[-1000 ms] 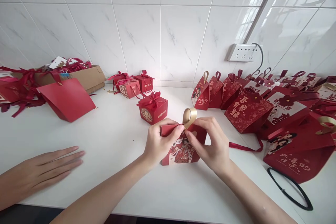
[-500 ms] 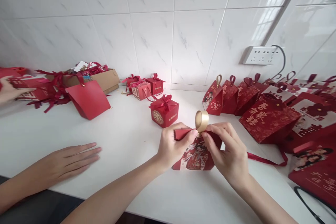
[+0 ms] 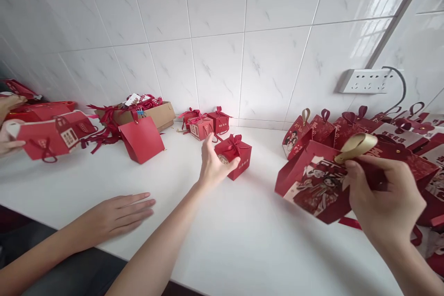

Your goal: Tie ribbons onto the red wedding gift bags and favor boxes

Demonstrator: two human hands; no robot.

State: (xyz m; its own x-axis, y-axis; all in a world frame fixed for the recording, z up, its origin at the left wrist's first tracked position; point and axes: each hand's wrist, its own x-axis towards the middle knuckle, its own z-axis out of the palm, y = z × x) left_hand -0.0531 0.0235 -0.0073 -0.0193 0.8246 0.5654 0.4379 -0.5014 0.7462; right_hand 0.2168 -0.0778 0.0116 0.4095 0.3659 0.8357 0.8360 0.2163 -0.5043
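Observation:
My right hand (image 3: 385,199) pinches the gold ribbon loop (image 3: 357,145) on top of a red gift box (image 3: 319,187) printed with cartoon figures. That box hangs tilted above the table's right side, in front of other finished-looking boxes. At the middle, my left hand (image 3: 217,162) is beside a cube-shaped red gift box (image 3: 243,159) with a ribbon bow, thumb and fingers spread apart. Its fingers cover part of the cube's left side; whether they touch it I cannot tell.
A co-worker's hand (image 3: 118,215) lies flat on the white table (image 3: 208,236) at left. Further left, other hands hold a red box (image 3: 52,136). A cardboard box (image 3: 157,115) with ribbons, a plain red box (image 3: 142,141) and small boxes (image 3: 201,127) stand along the wall.
My right hand has lifted the gold-looped gift box and carried it right. My left hand has let go of it and moved up-left to the cube-shaped box. The view has shifted left.

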